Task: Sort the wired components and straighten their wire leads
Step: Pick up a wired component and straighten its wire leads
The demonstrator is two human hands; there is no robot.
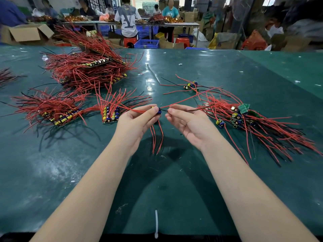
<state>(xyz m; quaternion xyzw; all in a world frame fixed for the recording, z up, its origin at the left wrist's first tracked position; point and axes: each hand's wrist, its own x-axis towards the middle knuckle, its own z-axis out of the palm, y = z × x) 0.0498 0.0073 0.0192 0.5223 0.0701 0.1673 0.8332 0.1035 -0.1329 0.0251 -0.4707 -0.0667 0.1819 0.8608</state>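
My left hand pinches a small wired component with blue and yellow parts above the green table. Red leads hang down from it and another red lead runs up to the right. My right hand pinches the component's black wire close beside it; that wire stretches right toward a loose pile of wired boards. A neat row of sorted boards lies just left of my left hand.
More stacks of red-wired boards lie at the left and the far left. A few single components sit in the middle distance. A white cable tie lies near the front edge. People work at tables behind.
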